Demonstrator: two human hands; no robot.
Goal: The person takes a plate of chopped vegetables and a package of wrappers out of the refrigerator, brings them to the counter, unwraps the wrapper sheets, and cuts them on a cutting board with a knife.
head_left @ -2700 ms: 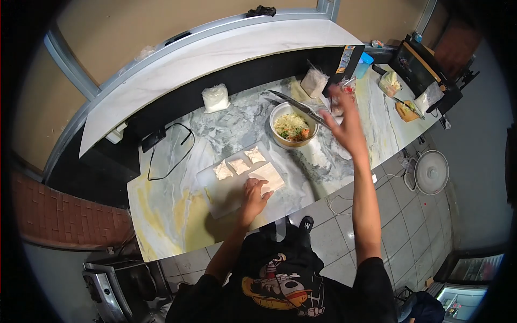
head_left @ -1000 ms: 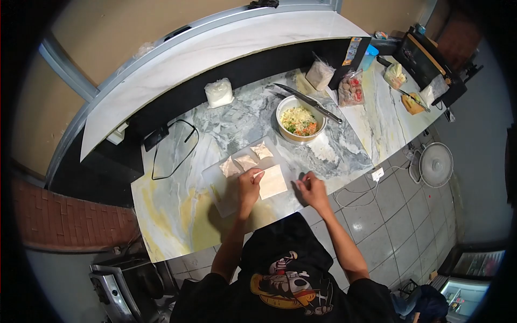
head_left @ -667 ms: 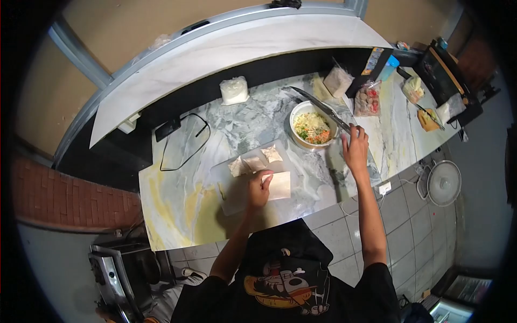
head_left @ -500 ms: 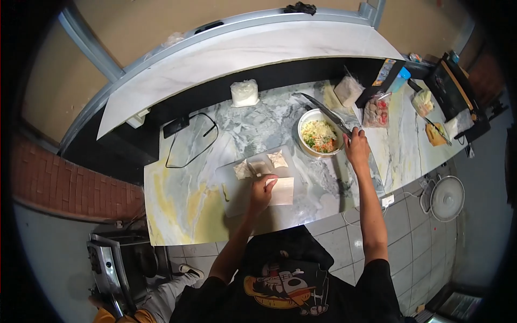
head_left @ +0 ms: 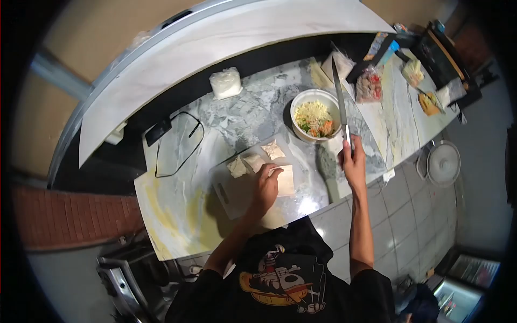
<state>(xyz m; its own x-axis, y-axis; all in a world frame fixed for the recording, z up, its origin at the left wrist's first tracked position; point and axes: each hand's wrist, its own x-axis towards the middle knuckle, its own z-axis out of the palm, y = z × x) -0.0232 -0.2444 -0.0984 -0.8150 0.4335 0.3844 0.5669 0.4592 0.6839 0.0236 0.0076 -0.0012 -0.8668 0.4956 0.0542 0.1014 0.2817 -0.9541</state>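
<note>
My right hand (head_left: pixel 353 160) is closed round the handle of a long knife (head_left: pixel 339 91), whose blade points away, just right of a white bowl (head_left: pixel 295 119). Shredded filling (head_left: pixel 314 117) in pale, green and orange bits lies in that bowl. Over the cutting board (head_left: pixel 235 200), my left hand (head_left: pixel 267 185) has its fingers pinched at the upper edge of a square dough wrapper (head_left: pixel 286 182). Folded dough parcels (head_left: pixel 273 150) lie on the board just beyond this hand. Whether the wrapper is one sheet or a stack, I cannot tell.
A bag of white powder (head_left: pixel 225 83) stands at the counter's back. Another bag (head_left: pixel 338 65) and a bag of red and brown items (head_left: pixel 369 86) sit at the right. A black strap (head_left: pixel 202 132) lies at the left. A lidded pot (head_left: pixel 443 164) is beyond the counter.
My right hand has swung the knife from a slant over the bowl's rim to nearly straight ahead, beside the bowl. My left hand stays at the wrapper. The camera view has tilted.
</note>
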